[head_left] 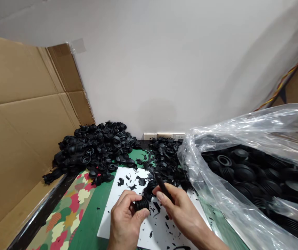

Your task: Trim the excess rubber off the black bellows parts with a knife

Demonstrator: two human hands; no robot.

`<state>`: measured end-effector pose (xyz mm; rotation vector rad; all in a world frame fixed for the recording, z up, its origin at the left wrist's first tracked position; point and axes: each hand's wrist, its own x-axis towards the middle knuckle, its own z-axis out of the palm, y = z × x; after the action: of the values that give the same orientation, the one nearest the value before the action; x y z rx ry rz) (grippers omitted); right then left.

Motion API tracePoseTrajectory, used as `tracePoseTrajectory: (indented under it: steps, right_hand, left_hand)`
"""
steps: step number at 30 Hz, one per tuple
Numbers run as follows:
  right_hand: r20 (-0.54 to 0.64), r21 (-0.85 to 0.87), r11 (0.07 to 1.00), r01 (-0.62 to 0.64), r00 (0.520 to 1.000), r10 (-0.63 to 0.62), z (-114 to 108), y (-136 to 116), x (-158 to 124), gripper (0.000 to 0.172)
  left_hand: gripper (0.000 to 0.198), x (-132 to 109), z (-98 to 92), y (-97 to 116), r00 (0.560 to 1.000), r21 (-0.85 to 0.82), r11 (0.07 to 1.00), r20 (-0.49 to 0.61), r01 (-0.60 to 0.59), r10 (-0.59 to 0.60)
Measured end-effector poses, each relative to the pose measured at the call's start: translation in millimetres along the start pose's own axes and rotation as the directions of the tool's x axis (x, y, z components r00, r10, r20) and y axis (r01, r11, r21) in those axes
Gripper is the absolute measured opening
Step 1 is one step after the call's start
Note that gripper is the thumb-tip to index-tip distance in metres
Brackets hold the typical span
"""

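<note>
My left hand (125,217) is closed around a small black ribbed rubber bellows (142,204), pinched between thumb and fingers above a white sheet (113,203). To its right, my right hand (184,210) grips a dark pen-like tool (162,184), whose far end blends into the black scraps behind it; I cannot make out its tip. The two hands are close but apart. Black rubber scraps (156,207) lie scattered on the sheet, under and between the hands.
A heap of black ribbed parts (96,146) stands at the back left, beside a cardboard panel (29,114). Black trimmings (168,152) are piled at the back middle. On the right, a clear plastic bag (203,180) holds many black bellows (245,173). A socket strip (164,135) sits against the wall.
</note>
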<state>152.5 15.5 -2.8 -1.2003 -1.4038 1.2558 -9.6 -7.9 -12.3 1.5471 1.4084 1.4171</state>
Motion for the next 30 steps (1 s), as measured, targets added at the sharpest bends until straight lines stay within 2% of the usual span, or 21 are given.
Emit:
tracePoseTrajectory:
  steps: [7,11,15,19,30]
  right_hand:
    - [0.072,0.065,0.996,-0.067,0.995,0.062,17.0,-2.3,-5.2,0.016]
    - [0.147,0.152,0.976,-0.153,0.980,0.131,17.5,-0.7,-3.7,0.015]
    - [0.192,0.242,0.947,-0.209,0.968,0.165,15.6,-1.5,-2.5,0.024]
    - [0.182,0.286,0.937,-0.200,0.972,0.151,15.8,-0.9,-2.0,0.029]
    - [0.162,0.241,0.960,-0.146,0.981,0.108,17.0,2.0,-0.5,0.027]
  left_hand:
    - [0.014,1.3,-0.1,-1.3,1.000,-0.003,1.000,-0.020,-0.014,0.014]
    - [0.019,4.5,1.9,0.4,0.999,-0.063,0.997,-0.025,0.043,-0.045]
    - [0.021,6.9,4.1,3.8,0.992,-0.174,0.977,-0.008,0.121,-0.124]
    - [0.023,7.7,4.5,6.5,0.987,-0.202,0.968,-0.013,0.152,-0.157]
    - [0.023,6.4,-1.0,3.7,0.997,-0.084,0.994,-0.024,0.073,-0.075]
